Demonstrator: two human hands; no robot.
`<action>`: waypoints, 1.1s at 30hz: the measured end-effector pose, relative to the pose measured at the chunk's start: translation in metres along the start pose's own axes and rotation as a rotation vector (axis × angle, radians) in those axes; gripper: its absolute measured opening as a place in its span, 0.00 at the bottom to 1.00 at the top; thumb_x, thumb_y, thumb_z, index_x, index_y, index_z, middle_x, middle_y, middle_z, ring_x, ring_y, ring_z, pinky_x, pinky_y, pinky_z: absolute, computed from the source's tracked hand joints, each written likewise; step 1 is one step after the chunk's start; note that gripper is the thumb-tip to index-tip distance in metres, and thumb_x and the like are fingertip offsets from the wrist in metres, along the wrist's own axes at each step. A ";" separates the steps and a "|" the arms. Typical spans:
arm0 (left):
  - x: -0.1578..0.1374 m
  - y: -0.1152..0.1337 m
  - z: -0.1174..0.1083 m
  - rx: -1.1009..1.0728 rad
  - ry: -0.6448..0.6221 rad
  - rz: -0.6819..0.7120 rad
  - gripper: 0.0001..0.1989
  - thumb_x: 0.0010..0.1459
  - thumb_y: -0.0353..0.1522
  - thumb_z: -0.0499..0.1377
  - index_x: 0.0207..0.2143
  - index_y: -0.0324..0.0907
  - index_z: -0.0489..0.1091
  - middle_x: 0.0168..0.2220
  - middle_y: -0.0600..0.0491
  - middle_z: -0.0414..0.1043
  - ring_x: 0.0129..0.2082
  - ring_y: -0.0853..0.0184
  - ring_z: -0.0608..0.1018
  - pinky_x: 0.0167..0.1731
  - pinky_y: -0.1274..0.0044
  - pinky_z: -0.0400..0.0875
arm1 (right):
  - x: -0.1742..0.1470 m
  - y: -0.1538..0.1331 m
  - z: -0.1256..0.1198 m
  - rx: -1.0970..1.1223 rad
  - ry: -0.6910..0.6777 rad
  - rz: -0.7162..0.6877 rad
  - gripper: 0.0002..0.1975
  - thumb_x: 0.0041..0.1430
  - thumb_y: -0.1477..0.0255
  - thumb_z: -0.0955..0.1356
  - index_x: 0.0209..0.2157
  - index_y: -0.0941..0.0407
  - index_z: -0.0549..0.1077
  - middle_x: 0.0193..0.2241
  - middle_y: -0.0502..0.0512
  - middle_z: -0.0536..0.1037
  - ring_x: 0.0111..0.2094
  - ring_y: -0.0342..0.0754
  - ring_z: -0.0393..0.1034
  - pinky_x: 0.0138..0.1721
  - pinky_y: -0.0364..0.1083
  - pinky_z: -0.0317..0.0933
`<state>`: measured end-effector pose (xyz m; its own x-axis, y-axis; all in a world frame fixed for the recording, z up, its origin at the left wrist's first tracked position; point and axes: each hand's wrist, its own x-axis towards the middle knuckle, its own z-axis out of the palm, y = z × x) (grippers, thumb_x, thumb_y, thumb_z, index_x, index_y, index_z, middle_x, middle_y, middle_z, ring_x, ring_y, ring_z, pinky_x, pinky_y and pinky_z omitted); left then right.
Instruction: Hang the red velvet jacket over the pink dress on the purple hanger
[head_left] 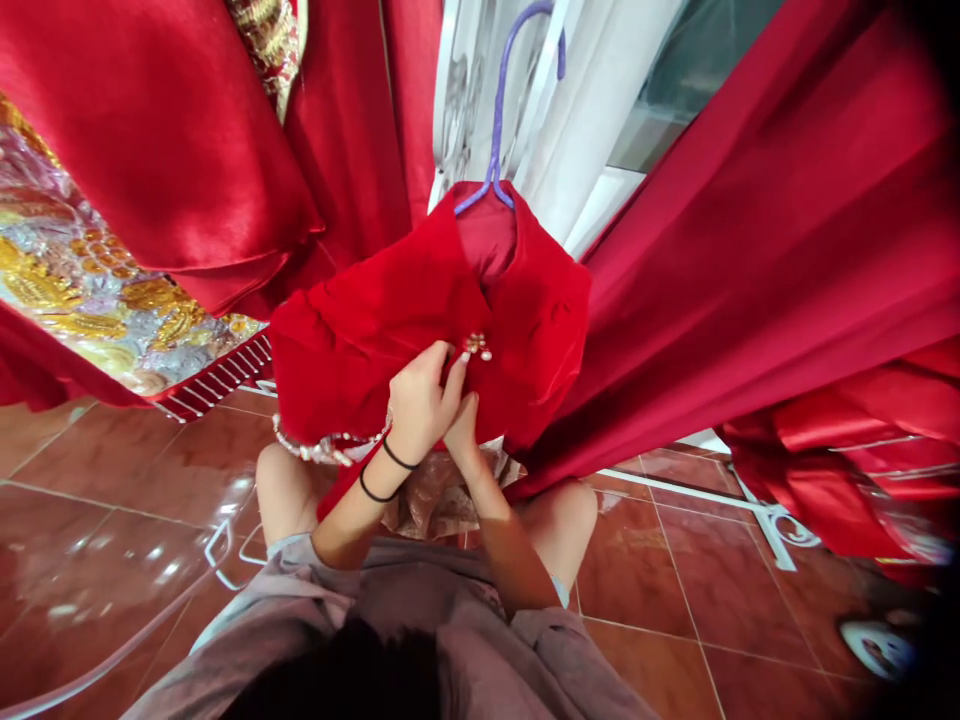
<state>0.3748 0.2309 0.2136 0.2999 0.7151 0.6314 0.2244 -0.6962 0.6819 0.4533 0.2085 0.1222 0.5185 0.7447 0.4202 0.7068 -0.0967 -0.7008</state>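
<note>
A short red velvet jacket (382, 300) hangs in front of me on a purple hanger (499, 100). On its front sits a small gold and pearly ornament (477, 346). My left hand (424, 400), with two black bands at the wrist, is closed on the jacket front just below the ornament, its thumb close to it. Right beside it and partly behind it, my right hand (463, 425) grips the jacket front edge; its fingertips are hidden. Beaded trim (315, 450) runs along the lower left edge of the jacket.
Long red drapes or garments (750, 260) hang on both sides, with an embroidered gold and silver panel (97, 270) at left. A white metal rack (454, 100) stands behind the jacket. A white hanger (221, 555) lies on the red tiled floor (660, 600).
</note>
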 end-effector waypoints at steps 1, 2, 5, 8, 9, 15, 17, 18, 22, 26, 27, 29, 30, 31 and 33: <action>-0.006 -0.006 0.009 0.060 -0.066 -0.017 0.13 0.65 0.41 0.53 0.37 0.42 0.69 0.31 0.46 0.73 0.33 0.59 0.77 0.39 0.67 0.71 | -0.002 0.002 -0.004 0.009 -0.016 0.011 0.14 0.60 0.75 0.61 0.44 0.60 0.72 0.32 0.61 0.80 0.32 0.51 0.76 0.33 0.44 0.67; -0.011 -0.014 0.015 0.096 -0.116 -0.029 0.13 0.64 0.40 0.54 0.42 0.40 0.70 0.37 0.42 0.75 0.39 0.55 0.78 0.43 0.65 0.71 | -0.004 0.005 -0.010 0.025 -0.044 0.024 0.14 0.60 0.75 0.61 0.44 0.60 0.73 0.33 0.62 0.81 0.33 0.51 0.76 0.34 0.45 0.67; -0.024 -0.036 0.005 -0.026 -0.274 0.000 0.18 0.65 0.39 0.54 0.53 0.39 0.68 0.49 0.40 0.75 0.49 0.54 0.77 0.50 0.65 0.71 | -0.012 0.012 -0.035 0.110 -0.137 0.075 0.14 0.63 0.71 0.60 0.43 0.58 0.74 0.34 0.60 0.81 0.32 0.51 0.76 0.36 0.47 0.68; -0.028 -0.059 -0.032 -0.062 -0.061 0.052 0.13 0.67 0.37 0.52 0.47 0.43 0.72 0.44 0.46 0.77 0.45 0.60 0.79 0.48 0.68 0.73 | -0.021 0.010 -0.053 0.189 0.055 0.175 0.17 0.66 0.62 0.60 0.47 0.58 0.73 0.36 0.58 0.80 0.34 0.48 0.75 0.39 0.47 0.68; -0.025 -0.070 -0.046 0.010 0.131 0.075 0.11 0.66 0.36 0.53 0.44 0.43 0.72 0.43 0.47 0.76 0.45 0.59 0.78 0.50 0.66 0.72 | -0.022 0.008 -0.055 0.213 0.146 0.193 0.19 0.66 0.60 0.60 0.48 0.58 0.72 0.36 0.58 0.79 0.35 0.47 0.74 0.40 0.46 0.68; 0.027 -0.158 -0.090 0.080 0.272 -0.081 0.23 0.53 0.44 0.63 0.47 0.40 0.69 0.46 0.44 0.71 0.51 0.55 0.72 0.52 0.63 0.68 | 0.002 -0.005 -0.035 0.214 0.044 0.012 0.20 0.57 0.63 0.69 0.49 0.57 0.71 0.45 0.60 0.77 0.42 0.48 0.72 0.43 0.46 0.68; 0.043 -0.174 -0.098 -0.011 0.119 -0.194 0.17 0.53 0.46 0.62 0.30 0.40 0.68 0.28 0.53 0.67 0.32 0.64 0.71 0.35 0.72 0.69 | 0.018 -0.008 -0.038 0.203 -0.040 -0.003 0.10 0.59 0.66 0.67 0.40 0.57 0.73 0.38 0.57 0.78 0.39 0.47 0.72 0.44 0.46 0.67; 0.050 -0.179 -0.104 -0.046 0.133 -0.220 0.18 0.54 0.45 0.62 0.24 0.40 0.64 0.22 0.57 0.61 0.26 0.69 0.65 0.28 0.76 0.63 | 0.025 -0.009 -0.044 0.224 -0.035 0.013 0.09 0.62 0.66 0.65 0.36 0.57 0.73 0.33 0.55 0.78 0.35 0.46 0.72 0.42 0.45 0.66; 0.071 -0.175 -0.129 -0.085 0.344 -0.190 0.25 0.61 0.36 0.59 0.17 0.40 0.51 0.18 0.61 0.46 0.21 0.76 0.49 0.22 0.79 0.46 | 0.046 -0.026 -0.073 0.294 0.176 -0.022 0.15 0.68 0.62 0.59 0.38 0.57 0.71 0.30 0.52 0.76 0.32 0.44 0.72 0.36 0.43 0.66; 0.079 -0.162 -0.136 -0.092 0.357 -0.174 0.24 0.66 0.33 0.55 0.18 0.40 0.50 0.19 0.61 0.45 0.22 0.77 0.50 0.23 0.80 0.47 | 0.055 -0.049 -0.051 0.162 -0.004 -0.157 0.17 0.62 0.65 0.68 0.50 0.58 0.70 0.46 0.61 0.77 0.40 0.47 0.73 0.43 0.45 0.67; 0.078 -0.160 -0.136 -0.095 0.355 -0.164 0.23 0.66 0.35 0.55 0.19 0.40 0.52 0.20 0.60 0.47 0.23 0.77 0.51 0.24 0.80 0.49 | 0.056 -0.053 -0.039 0.103 -0.083 -0.128 0.20 0.59 0.66 0.70 0.51 0.60 0.70 0.47 0.63 0.76 0.41 0.49 0.73 0.43 0.46 0.66; 0.075 -0.158 -0.135 -0.096 0.356 -0.135 0.22 0.66 0.37 0.56 0.21 0.39 0.55 0.21 0.60 0.50 0.24 0.76 0.53 0.26 0.80 0.52 | 0.060 -0.057 -0.023 -0.001 -0.205 -0.045 0.17 0.59 0.68 0.70 0.48 0.62 0.72 0.42 0.64 0.78 0.39 0.51 0.73 0.42 0.47 0.66; 0.073 -0.158 -0.136 -0.092 0.361 -0.119 0.22 0.65 0.38 0.57 0.21 0.39 0.55 0.22 0.60 0.50 0.24 0.76 0.53 0.27 0.80 0.52 | 0.063 -0.057 -0.021 -0.022 -0.221 -0.024 0.12 0.61 0.68 0.69 0.44 0.61 0.73 0.37 0.62 0.78 0.36 0.50 0.72 0.40 0.47 0.65; 0.071 -0.157 -0.137 -0.086 0.363 -0.105 0.22 0.64 0.38 0.57 0.20 0.39 0.55 0.22 0.60 0.49 0.24 0.76 0.53 0.27 0.80 0.51 | 0.065 -0.057 -0.023 -0.018 -0.192 -0.030 0.10 0.63 0.68 0.67 0.41 0.60 0.74 0.33 0.59 0.78 0.33 0.49 0.71 0.39 0.47 0.64; 0.069 -0.158 -0.141 -0.072 0.350 -0.083 0.23 0.63 0.38 0.58 0.19 0.40 0.54 0.21 0.60 0.48 0.23 0.75 0.52 0.26 0.79 0.50 | 0.072 -0.057 -0.039 0.028 -0.011 -0.086 0.10 0.65 0.66 0.65 0.40 0.57 0.73 0.32 0.55 0.77 0.33 0.47 0.70 0.39 0.46 0.64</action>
<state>0.2295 0.3986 0.2013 -0.0548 0.7562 0.6520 0.1647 -0.6372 0.7529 0.4690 0.2422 0.2146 0.4506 0.7569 0.4734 0.7346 -0.0131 -0.6784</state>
